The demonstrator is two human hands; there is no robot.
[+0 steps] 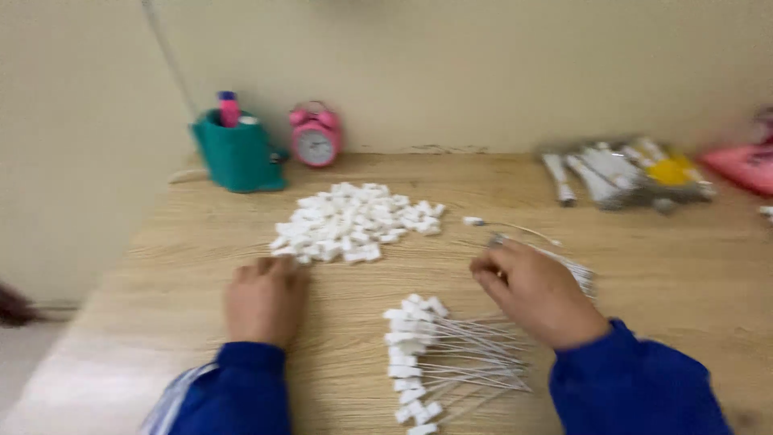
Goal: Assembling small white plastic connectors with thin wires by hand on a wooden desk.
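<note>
My left hand (264,300) rests knuckles-up on the wooden table (177,266), its fingertips touching the near edge of a pile of small white plastic pieces (354,221); whether it holds one is hidden. My right hand (535,292) is curled over a loose bundle of thin white wires (580,274), fingers closed around something small and metallic. Between my hands lies a row of finished white tags with wire tails (435,354). One single tag with a wire (503,225) lies apart beyond my right hand. The picture is blurred.
A teal holder with a pink item (236,149) and a pink alarm clock (316,137) stand against the wall. At the back right lie clear bags of white parts (620,173) and a pink object (745,165). The table's left edge drops off.
</note>
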